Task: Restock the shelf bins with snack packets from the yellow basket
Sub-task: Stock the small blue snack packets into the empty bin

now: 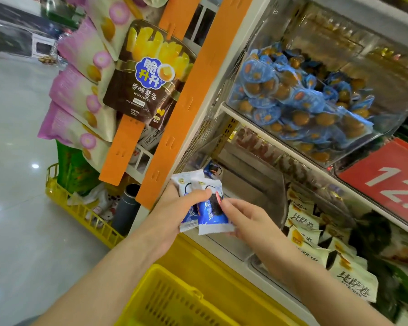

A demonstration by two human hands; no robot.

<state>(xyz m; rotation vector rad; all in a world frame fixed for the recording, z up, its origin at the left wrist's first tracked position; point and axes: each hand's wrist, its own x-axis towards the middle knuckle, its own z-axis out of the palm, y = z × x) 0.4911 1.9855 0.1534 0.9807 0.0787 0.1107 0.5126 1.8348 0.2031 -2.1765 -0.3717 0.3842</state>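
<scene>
Left grip [172, 209] holds packets [211, 218] beside orange strip [181, 109].

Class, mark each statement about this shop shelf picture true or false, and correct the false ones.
1. The left hand and right hand both hold blue and white packets. True.
2. The nearest yellow basket is above the hands. False: it is below them.
3. The clear bin on the upper shelf holds blue packs. True.
4. The brown potato sticks bag lies in a basket. False: it hangs on the orange strip.
</scene>
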